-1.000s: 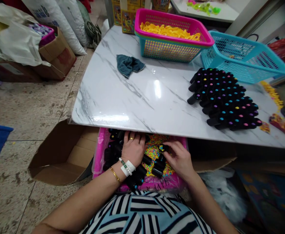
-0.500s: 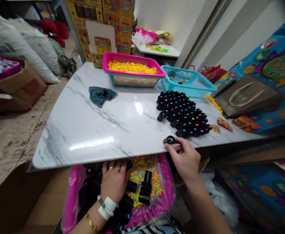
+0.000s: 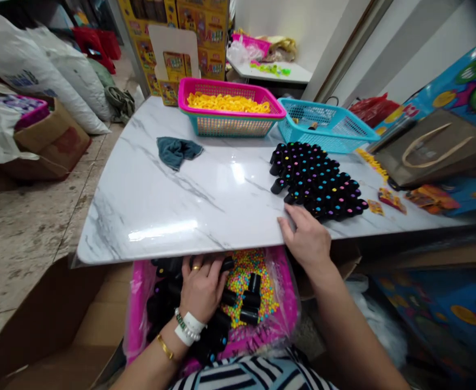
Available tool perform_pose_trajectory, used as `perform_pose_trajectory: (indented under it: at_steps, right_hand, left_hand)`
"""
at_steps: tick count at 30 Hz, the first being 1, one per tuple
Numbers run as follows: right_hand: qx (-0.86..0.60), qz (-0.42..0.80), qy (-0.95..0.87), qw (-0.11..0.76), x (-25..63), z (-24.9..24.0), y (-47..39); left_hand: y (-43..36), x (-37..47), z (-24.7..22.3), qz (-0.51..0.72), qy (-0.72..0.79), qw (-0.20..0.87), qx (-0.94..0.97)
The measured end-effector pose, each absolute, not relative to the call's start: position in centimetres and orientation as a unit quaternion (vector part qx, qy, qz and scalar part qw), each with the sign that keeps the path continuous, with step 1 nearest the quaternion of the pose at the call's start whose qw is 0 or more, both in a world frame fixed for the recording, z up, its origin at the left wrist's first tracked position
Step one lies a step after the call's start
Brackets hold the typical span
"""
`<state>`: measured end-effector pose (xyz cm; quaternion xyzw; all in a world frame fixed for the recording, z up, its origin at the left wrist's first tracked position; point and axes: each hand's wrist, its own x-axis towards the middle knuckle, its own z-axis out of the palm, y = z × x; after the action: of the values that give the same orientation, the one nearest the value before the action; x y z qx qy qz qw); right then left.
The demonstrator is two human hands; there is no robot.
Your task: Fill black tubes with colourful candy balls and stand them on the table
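My right hand [image 3: 306,235] is at the table's front edge, thumb and forefinger apart, holding nothing. Its fingertips are close to the near left side of a tight group of upright black tubes [image 3: 323,184], whose tops carry coloured dots. My left hand [image 3: 201,287] reaches into a pink basket [image 3: 289,309] below the table edge. Its fingers bend over a black tube [image 3: 227,264], whose end juts out beside the forefinger; the fingertips are partly hidden. More black tubes [image 3: 249,315] lie in the basket on small multicoloured balls [image 3: 268,295].
A pink-and-turquoise basket [image 3: 232,127] of yellow pieces and a blue basket [image 3: 335,143] stand at the table's back. A dark cloth [image 3: 177,151] lies left. To the right are a paper bag [image 3: 429,146] and small packets [image 3: 391,199]. An open carton [image 3: 95,319] is below left.
My right hand has let go of the black tube it held and has opened beside the group. My left hand has stayed in the basket. The view has shifted slightly.
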<state>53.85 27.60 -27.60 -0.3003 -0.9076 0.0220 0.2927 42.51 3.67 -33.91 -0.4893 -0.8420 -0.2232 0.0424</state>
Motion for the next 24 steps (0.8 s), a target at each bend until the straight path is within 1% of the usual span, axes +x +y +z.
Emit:
perform_pose_trajectory:
  at_steps: [2,4,6,8,10,14,16,18,20,22,24]
  right_hand:
    - [-0.253,0.055,-0.912,0.318,54.0,-27.3,26.9]
    - [-0.196,0.114,-0.913,0.339,54.7,-27.4,25.1]
    - [-0.156,0.182,-0.918,0.316,55.6,-27.9,22.5]
    - [-0.118,0.219,-0.931,0.267,56.3,-29.0,20.0]
    - [-0.083,0.209,-0.946,0.234,56.8,-30.5,18.2]
    - [-0.036,0.170,-0.958,0.229,57.3,-32.9,16.6]
    - [-0.062,0.203,-0.947,0.242,57.4,-33.4,16.3]
    - [-0.141,0.285,-0.913,0.255,57.3,-33.5,16.1]
    - [-0.200,0.410,-0.859,0.233,56.9,-33.7,16.2]
    - [-0.208,0.515,-0.808,0.195,56.3,-34.0,16.4]
    - [-0.197,0.548,-0.792,0.183,55.8,-34.3,16.7]
  left_hand:
    - [3.6,42.5,-34.0,-0.246,-0.834,0.040,-0.493]
    - [3.4,42.6,-34.1,-0.281,-0.820,0.031,-0.498]
    - [3.2,42.7,-34.2,-0.314,-0.804,0.016,-0.505]
    - [3.2,42.9,-34.3,-0.330,-0.790,-0.002,-0.517]
    - [3.2,43.0,-34.4,-0.334,-0.777,-0.013,-0.533]
    - [3.5,43.2,-34.5,-0.345,-0.760,-0.020,-0.550]
    - [3.5,43.2,-34.5,-0.370,-0.756,-0.026,-0.539]
    - [3.5,43.1,-34.4,-0.408,-0.748,-0.038,-0.521]
    - [3.5,43.1,-34.4,-0.445,-0.736,-0.053,-0.508]
    - [3.4,43.0,-34.4,-0.458,-0.726,-0.061,-0.509]
    - [3.3,42.8,-34.6,-0.437,-0.728,-0.051,-0.525]
